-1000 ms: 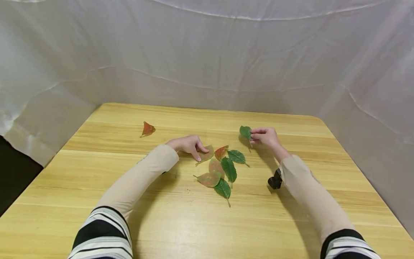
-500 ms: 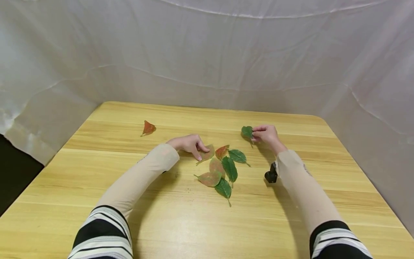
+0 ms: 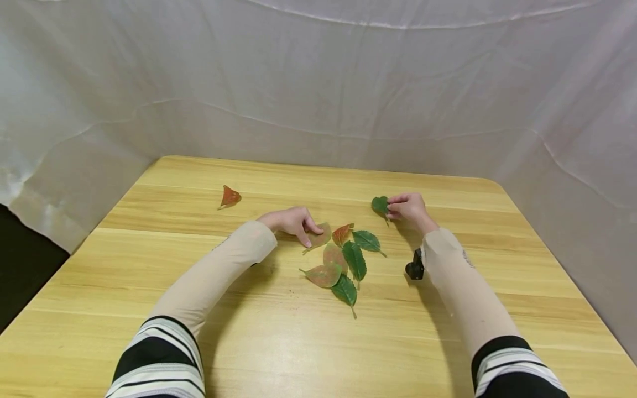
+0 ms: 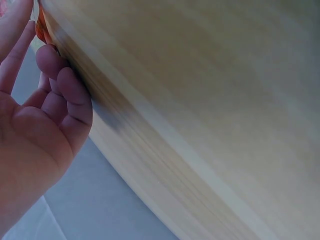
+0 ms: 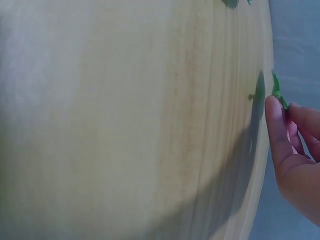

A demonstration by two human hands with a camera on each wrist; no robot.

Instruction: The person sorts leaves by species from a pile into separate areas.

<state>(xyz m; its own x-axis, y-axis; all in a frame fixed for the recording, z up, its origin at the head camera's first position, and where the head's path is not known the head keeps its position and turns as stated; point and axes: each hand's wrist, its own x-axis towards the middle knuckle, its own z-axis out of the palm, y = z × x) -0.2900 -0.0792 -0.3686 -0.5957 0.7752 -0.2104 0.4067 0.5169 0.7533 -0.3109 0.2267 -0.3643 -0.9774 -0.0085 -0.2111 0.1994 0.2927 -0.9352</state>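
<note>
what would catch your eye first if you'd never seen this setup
First, the cluster of green and reddish leaves at the middle of the wooden table, between two hands. The right hand pinches a green leaf at the far right of the cluster, while the left hand presses a fingertip on a brownish leaf. A lone red leaf lies apart at the far left.

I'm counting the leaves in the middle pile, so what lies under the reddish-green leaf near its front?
Under the reddish-green leaf only the wooden table shows around its edges. Its far edge meets a pinkish leaf and a green leaf touches its right side; anything beneath it is hidden.
</note>
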